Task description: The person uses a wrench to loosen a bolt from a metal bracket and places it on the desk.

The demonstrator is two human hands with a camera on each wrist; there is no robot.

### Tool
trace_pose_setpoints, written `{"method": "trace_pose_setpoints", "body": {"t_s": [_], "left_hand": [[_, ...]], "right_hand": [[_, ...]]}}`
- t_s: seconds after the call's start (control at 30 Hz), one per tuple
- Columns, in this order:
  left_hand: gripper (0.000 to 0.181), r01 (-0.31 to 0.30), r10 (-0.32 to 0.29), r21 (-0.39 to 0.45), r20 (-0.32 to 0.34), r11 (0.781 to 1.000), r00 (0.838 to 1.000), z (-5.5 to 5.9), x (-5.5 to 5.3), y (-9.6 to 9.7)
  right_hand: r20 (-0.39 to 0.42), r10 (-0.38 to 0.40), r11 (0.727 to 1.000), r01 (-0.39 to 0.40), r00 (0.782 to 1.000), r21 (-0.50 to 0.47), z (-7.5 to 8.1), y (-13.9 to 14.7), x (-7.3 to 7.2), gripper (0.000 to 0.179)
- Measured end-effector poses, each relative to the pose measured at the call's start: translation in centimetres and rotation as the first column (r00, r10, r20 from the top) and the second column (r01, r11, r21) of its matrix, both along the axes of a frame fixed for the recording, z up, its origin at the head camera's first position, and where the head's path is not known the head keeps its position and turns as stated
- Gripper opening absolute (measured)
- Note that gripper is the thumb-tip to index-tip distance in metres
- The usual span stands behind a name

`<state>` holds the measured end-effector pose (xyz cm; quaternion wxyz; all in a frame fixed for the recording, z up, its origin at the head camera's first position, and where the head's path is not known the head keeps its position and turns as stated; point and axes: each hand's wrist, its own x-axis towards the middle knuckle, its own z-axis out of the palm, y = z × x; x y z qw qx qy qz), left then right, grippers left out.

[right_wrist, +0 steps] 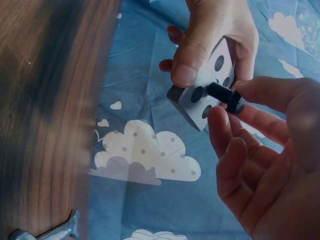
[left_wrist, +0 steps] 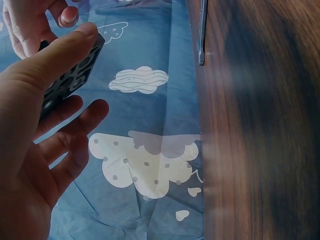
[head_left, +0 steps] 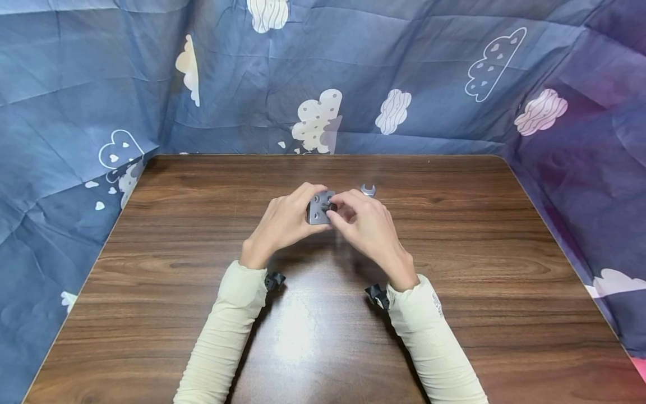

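My left hand [head_left: 285, 220] holds a small grey metal block [head_left: 323, 219] between thumb and fingers, raised over the table. Round holes show in the face of the block [right_wrist: 210, 78] in the right wrist view. The thumb and fingertips of my right hand [head_left: 372, 229] pinch a black bolt [right_wrist: 221, 93] by its head. The bolt's threaded end points at the middle of the block, right at the face there. In the left wrist view the block [left_wrist: 75, 80] shows its other side, with several recesses, partly covered by the left thumb.
An open-ended wrench [head_left: 368, 192] lies on the wooden table [head_left: 176, 269] just beyond my right hand. Blue cloth [head_left: 227, 73] with cloud prints hangs behind the table and along its sides. Each wrist carries a small black camera mount.
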<state>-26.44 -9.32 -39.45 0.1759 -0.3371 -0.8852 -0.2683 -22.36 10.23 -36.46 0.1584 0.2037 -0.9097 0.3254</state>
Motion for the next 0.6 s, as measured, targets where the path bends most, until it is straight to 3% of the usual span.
{"method": "trace_pose_setpoints", "body": {"t_s": [0.2,0.37,0.6], "left_hand": [[0.066,-0.006,0.006,0.009,-0.009,1.000,1.000,0.01,0.04,0.04],[0.066,0.000,0.000,0.002,-0.014,1.000,1.000,-0.05,0.07,0.12],[0.066,0.003,-0.003,0.001,-0.025,1.000,1.000,-0.16,0.01,0.15]], "right_hand": [[0.021,-0.026,1.000,0.027,0.999,-0.014,0.12,-0.06,0.07,0.030],[0.062,-0.066,0.998,0.066,0.996,0.005,0.13,-0.02,0.06,0.025],[0.042,-0.054,0.998,0.053,0.998,0.019,0.08,-0.06,0.02,0.023]]}}
